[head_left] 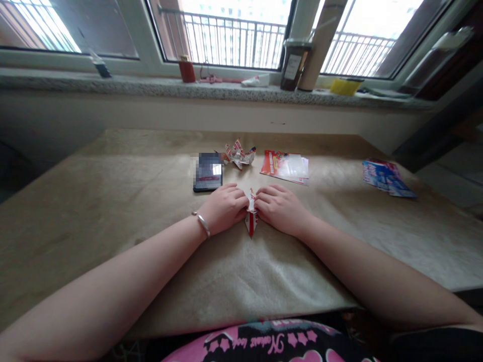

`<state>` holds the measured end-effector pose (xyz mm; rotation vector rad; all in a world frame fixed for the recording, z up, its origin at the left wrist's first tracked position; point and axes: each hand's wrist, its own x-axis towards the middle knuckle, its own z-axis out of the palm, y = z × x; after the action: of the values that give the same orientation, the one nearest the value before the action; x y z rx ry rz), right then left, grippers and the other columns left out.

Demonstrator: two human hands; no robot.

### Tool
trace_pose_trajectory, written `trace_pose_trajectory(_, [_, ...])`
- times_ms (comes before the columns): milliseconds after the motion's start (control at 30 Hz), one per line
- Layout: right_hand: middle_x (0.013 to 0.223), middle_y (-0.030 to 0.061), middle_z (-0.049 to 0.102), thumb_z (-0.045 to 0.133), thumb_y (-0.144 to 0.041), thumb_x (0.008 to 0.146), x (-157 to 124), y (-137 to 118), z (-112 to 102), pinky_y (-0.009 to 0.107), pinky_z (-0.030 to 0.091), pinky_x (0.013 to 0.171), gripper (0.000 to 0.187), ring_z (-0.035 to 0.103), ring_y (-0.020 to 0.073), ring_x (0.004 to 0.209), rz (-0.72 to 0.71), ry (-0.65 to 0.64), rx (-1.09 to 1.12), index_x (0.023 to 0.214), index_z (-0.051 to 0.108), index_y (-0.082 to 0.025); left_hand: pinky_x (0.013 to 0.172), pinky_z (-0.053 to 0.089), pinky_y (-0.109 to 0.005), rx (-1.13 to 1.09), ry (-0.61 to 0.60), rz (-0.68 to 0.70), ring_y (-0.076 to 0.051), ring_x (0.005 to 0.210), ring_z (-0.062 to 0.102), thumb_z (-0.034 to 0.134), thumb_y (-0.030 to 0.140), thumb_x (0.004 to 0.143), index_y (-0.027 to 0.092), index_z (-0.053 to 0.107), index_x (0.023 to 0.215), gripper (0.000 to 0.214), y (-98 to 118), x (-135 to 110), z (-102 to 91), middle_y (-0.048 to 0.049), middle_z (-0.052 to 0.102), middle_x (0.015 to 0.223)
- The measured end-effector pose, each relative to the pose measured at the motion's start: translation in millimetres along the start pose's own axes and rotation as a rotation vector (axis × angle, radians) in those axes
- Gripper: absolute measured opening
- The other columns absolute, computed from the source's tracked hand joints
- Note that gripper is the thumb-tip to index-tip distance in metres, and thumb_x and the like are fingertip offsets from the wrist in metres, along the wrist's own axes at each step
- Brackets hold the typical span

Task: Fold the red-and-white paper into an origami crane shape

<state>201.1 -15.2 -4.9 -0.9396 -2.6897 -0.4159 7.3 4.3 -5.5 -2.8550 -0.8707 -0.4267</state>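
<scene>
Between my hands, low on the covered table, is a folded paper piece (251, 221), white with red print, its pointed end towards me. My left hand (227, 205) closes on its left side, with a silver bracelet on the wrist. On the opposite side, the fingers of my right hand (279, 207) pinch the paper too. My fingers hide part of its middle. Just beyond lie folded paper figures (239, 155) with red and white print. A dark phone (209, 173) lies flat beyond my left hand.
Printed leaflets (285, 166) lie past my right hand, and blue and red ones (388, 178) farther right. At the back, a granite sill (234, 92) carries a red container (186, 69), a dark lidded jar (294, 65) and a yellow box (345, 86) below the windows.
</scene>
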Motion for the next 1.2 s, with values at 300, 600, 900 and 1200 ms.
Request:
trace_pose_trajectory(300, [0.087,0.0086,0.063,0.049,-0.024,0.081,3,1,9,0.034,0.035,0.082,0.012,0.050,0.0216,0.093,0.127,0.015,0.127,0.081,0.059,-0.017,0.090,0.038,-0.036,-0.038,0.046,-0.088,-0.015,0.076,0.056,0.052,0.025,0.078,0.017,0.060,0.072,0.013,2,2,4.4,-0.0033,0.062,0.078])
trace_pose_trajectory(600, [0.084,0.0059,0.063,0.050,-0.024,0.080,2,8,18,0.030,0.039,0.083,0.011,0.052,0.0171,0.087,0.247,0.075,0.382,0.078,0.059,-0.017,0.081,0.045,-0.031,-0.211,0.066,-0.179,-0.017,0.084,0.057,0.052,0.023,0.077,0.017,0.064,0.075,0.013,-2,1,9.5,-0.0050,0.064,0.084])
trace_pose_trajectory(900, [0.072,0.0035,0.063,0.057,-0.023,0.074,5,11,27,0.028,0.038,0.073,0.010,0.053,0.0152,0.074,0.383,0.096,0.463,0.066,0.059,-0.018,0.076,0.046,-0.029,-0.275,0.064,-0.244,-0.016,0.077,0.057,0.052,0.021,0.077,0.015,0.062,0.073,0.012,-6,6,13.8,-0.0049,0.063,0.076])
trace_pose_trajectory(1200, [0.073,0.0028,0.063,0.058,-0.025,0.073,6,9,26,0.029,0.036,0.072,0.010,0.053,0.0151,0.074,0.451,0.106,0.445,0.066,0.061,-0.018,0.071,0.045,-0.025,-0.291,0.079,-0.229,-0.014,0.074,0.056,0.054,0.021,0.077,0.015,0.061,0.070,0.012,-8,6,16.8,-0.0046,0.061,0.077])
